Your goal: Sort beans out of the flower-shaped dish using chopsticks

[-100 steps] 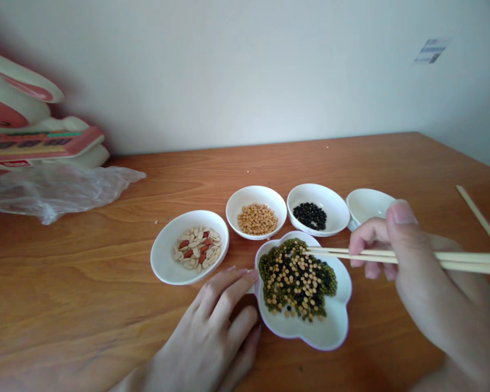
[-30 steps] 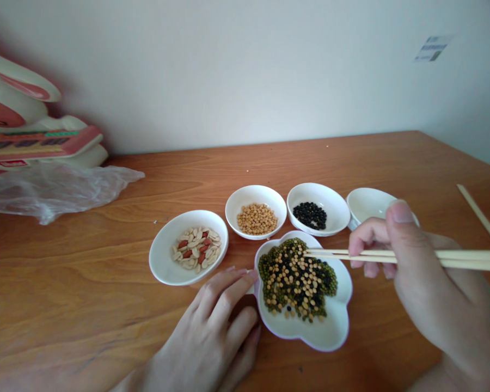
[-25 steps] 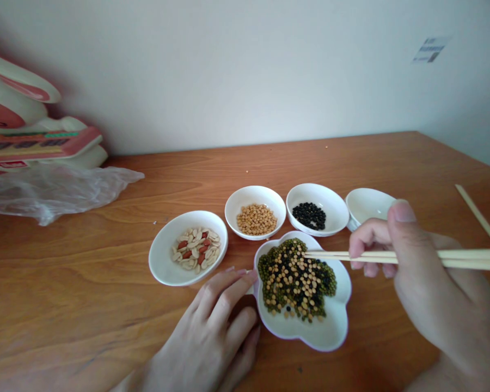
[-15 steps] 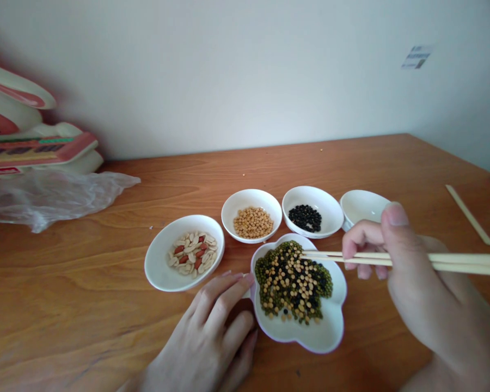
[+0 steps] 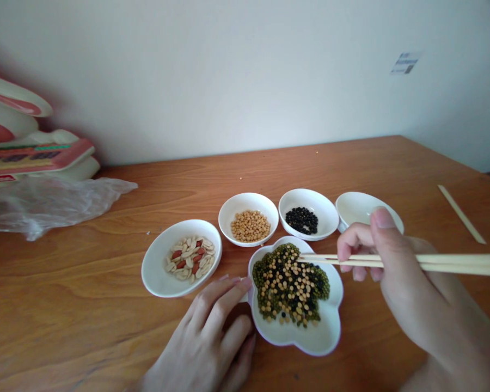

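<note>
A white flower-shaped dish (image 5: pixel 324 326) with a lilac rim holds mixed green beans, black beans and yellow soybeans (image 5: pixel 294 283). My left hand (image 5: pixel 214 326) is at its left side, fingers bent around the small handle (image 5: pixel 244 296). A pair of wooden chopsticks (image 5: pixel 453 262) is gripped in my right hand (image 5: pixel 396 267). Their tips rest among the beans near the dish's far side; whether a bean is pinched between them is too small to tell.
Behind the dish stand white bowls of peanuts (image 5: pixel 155 272), soybeans (image 5: pixel 249 198) and black beans (image 5: pixel 330 218). Another white bowl (image 5: pixel 357 204) is partly hidden by my right hand. A wooden stick (image 5: pixel 461 213) lies right; a plastic bag (image 5: pixel 65 204) and rabbit-shaped toy keyboard (image 5: pixel 44 158) sit left.
The whole view has shifted slightly, moving the scene a little left and down. The chopsticks stay among the beans, and both hands keep nearly the same position relative to the dish.
</note>
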Motion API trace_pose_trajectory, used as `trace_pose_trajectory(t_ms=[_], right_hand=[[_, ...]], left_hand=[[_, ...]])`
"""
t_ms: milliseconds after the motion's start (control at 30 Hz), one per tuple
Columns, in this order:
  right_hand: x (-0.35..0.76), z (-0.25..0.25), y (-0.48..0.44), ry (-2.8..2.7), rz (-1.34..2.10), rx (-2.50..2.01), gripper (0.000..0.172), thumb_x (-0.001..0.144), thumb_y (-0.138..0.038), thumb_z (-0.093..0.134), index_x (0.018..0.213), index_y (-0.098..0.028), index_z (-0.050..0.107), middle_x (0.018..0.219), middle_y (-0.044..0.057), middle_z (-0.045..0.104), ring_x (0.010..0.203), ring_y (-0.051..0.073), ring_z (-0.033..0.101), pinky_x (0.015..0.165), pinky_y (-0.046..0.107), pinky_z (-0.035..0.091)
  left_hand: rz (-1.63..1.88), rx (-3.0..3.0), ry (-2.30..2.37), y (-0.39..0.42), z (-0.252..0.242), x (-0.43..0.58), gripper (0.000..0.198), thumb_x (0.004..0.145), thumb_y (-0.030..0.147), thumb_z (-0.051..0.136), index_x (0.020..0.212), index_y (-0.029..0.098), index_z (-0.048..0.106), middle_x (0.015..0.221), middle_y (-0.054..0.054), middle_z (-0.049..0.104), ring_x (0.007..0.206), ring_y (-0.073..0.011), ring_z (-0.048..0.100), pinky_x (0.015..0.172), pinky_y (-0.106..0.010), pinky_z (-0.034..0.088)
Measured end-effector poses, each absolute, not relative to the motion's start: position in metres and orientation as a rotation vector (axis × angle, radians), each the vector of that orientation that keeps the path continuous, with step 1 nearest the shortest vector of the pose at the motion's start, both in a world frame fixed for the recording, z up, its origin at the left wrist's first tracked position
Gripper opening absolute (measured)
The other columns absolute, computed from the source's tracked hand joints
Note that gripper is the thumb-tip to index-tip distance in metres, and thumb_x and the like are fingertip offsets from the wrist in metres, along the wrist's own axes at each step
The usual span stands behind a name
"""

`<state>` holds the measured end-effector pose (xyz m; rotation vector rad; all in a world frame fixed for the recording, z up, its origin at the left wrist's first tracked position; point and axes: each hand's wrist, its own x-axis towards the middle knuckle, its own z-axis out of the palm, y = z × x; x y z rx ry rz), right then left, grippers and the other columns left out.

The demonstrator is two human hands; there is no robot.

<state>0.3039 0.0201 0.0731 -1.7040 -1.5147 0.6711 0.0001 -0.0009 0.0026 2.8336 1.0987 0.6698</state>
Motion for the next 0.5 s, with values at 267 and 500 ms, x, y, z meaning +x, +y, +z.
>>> trace_pose_trajectory(t_ms=[267,500], right_hand=[[0.304,0.0752,0.021,-1.519,0.746,-1.754,0.071,0.107,-0.075,0.025,0.073,-0.027,0.065,0.066,0.001,0.06,0.064,0.02,0.055,0.063,0.036,0.039],[0.3051,0.076,0.0256,-1.49,0.799,-1.781,0.074,0.105,-0.078,0.022,0.073,-0.027,0.064,0.065,0.001,0.059,0.064,0.019,0.055,0.063,0.036,0.038]], left_hand=[[0.66,2.826,1.106,-0.0012,-0.0001,0.0007,0.015,0.106,0.022,0.056,0.106,0.023,0.071,0.147,-0.007,0.061,0.145,-0.026,0.049,0.119,-0.038,0.049],[0.661,2.828,1.107,-0.0019,0.001,0.0004,0.016,0.106,0.022,0.056,0.106,0.023,0.071,0.149,-0.007,0.06,0.146,-0.0265,0.048,0.119,-0.04,0.049]])
